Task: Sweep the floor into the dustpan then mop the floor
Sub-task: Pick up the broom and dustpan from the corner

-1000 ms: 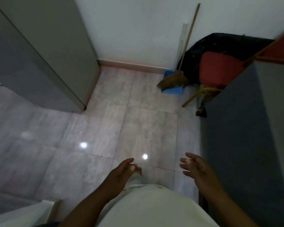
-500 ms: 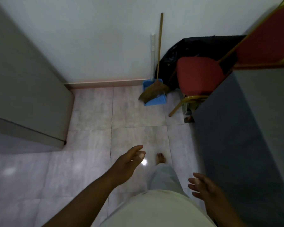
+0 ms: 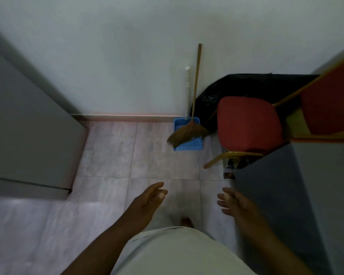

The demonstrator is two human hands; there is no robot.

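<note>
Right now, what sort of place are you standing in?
Probably a storage corner of an indoor room: tiled floor, broom and blue dustpan propped at the wall, red chair and black bag alongside.

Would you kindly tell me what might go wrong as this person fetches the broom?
The broom leans against the wall with its bristles over the dustpan, so lifting it carelessly may knock the dustpan over. The chair leg juts toward the walking path near the bare foot, a possible trip.
</note>
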